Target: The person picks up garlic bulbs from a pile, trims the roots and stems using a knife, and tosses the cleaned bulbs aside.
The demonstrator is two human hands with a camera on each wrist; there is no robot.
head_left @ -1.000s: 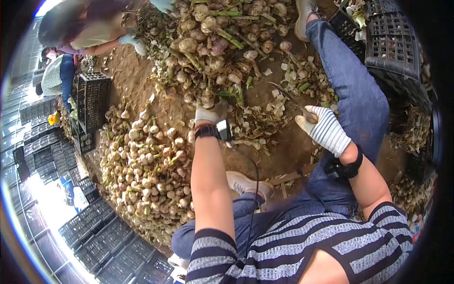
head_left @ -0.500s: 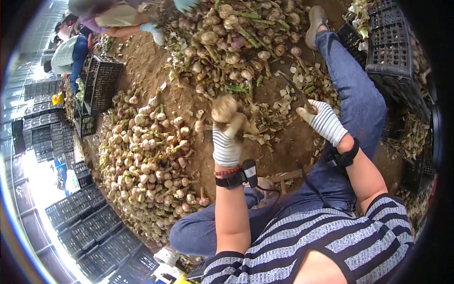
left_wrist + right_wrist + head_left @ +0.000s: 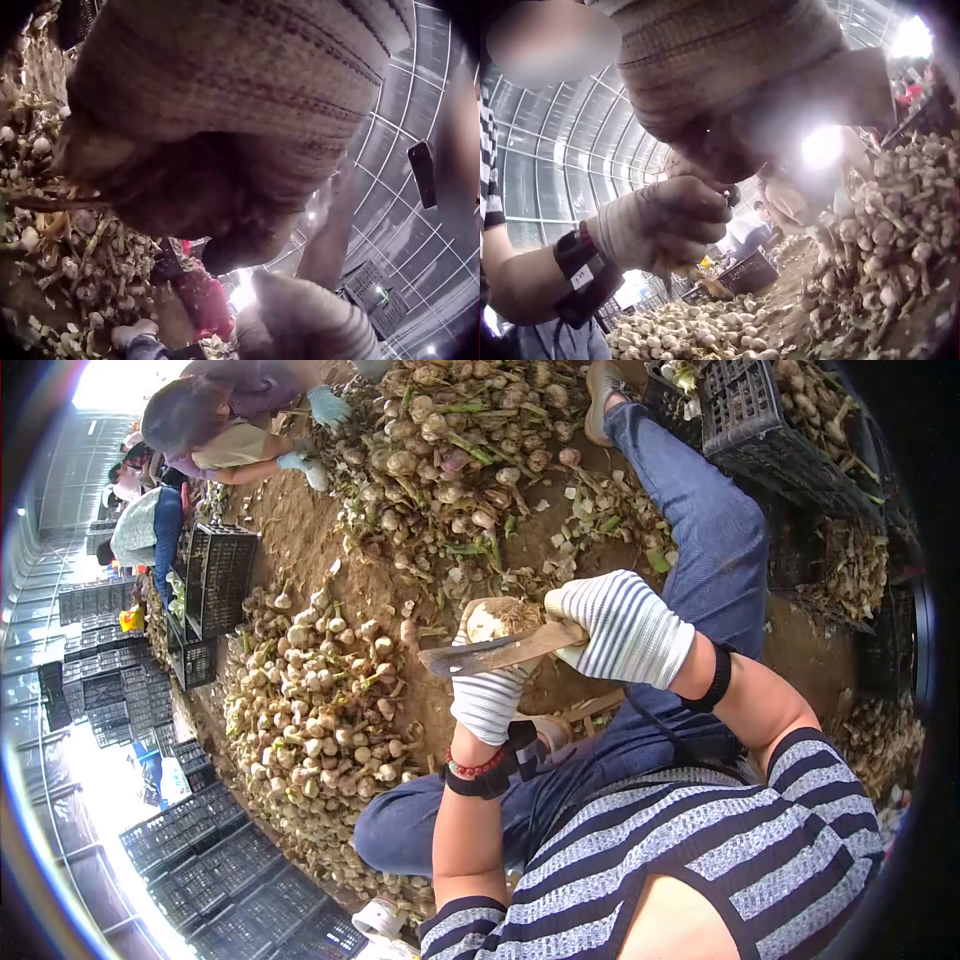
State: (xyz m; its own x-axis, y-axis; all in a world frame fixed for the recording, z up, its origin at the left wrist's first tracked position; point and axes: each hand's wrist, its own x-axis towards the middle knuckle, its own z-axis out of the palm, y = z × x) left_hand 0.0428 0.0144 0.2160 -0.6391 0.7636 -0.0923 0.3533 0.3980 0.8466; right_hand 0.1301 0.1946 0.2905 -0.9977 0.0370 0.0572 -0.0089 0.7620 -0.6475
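Note:
In the head view my left hand [image 3: 490, 695], in a striped glove, grips a garlic bulb [image 3: 492, 620] whose root side faces up. The right hand [image 3: 625, 630], gloved likewise, holds a knife [image 3: 500, 652] by its handle. Its dark curved blade lies across the front of the bulb, over the left hand's fingers in this view. Both hands are close together above the bare soil. In the right wrist view, the left hand [image 3: 667, 221] has its fingers curled, and the bulb is mostly hidden. The left wrist view shows the right hand [image 3: 300, 319] below the dark glove.
A heap of garlic with stalks [image 3: 440, 460] lies ahead, and a pile of trimmed bulbs [image 3: 310, 730] lies to the left. Black crates [image 3: 222, 575] stand at left, another crate [image 3: 740, 410] at right. Another person's gloved hand [image 3: 328, 407] is by the heap.
My left hand reached to the heap's near edge, then came back with a garlic bulb. The right hand has moved left with the knife, bringing the blade to the bulb.

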